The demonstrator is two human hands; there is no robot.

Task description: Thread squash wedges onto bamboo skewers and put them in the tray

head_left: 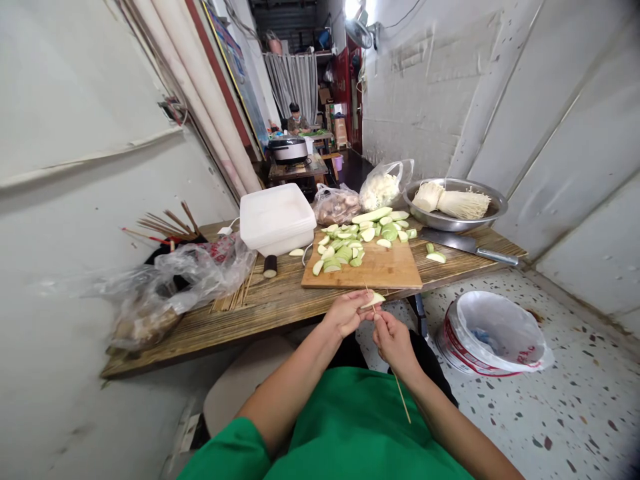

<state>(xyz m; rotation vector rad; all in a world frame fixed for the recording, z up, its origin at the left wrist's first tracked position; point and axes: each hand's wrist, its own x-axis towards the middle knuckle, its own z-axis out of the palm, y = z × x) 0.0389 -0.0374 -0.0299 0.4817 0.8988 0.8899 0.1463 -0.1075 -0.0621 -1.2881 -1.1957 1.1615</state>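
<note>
While the left hand (346, 313), at lower centre of the frame, pinches a pale green slice (373, 301), the right hand (395, 341) grasps a thin stick (403, 398) whose tip shows beyond the slice; more slices (344, 254) lie on the cutting board (373, 273) near centre; a knife (463, 244) rests on the table (285, 300), centre right.

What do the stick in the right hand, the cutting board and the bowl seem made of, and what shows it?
Stick: likely bamboo or wood, unpainted; pale tan, slender. Cutting board: wood or bamboo, seemingly smooth; tan, streaked. Bowl: metal, probably steel; grey shine.
</note>
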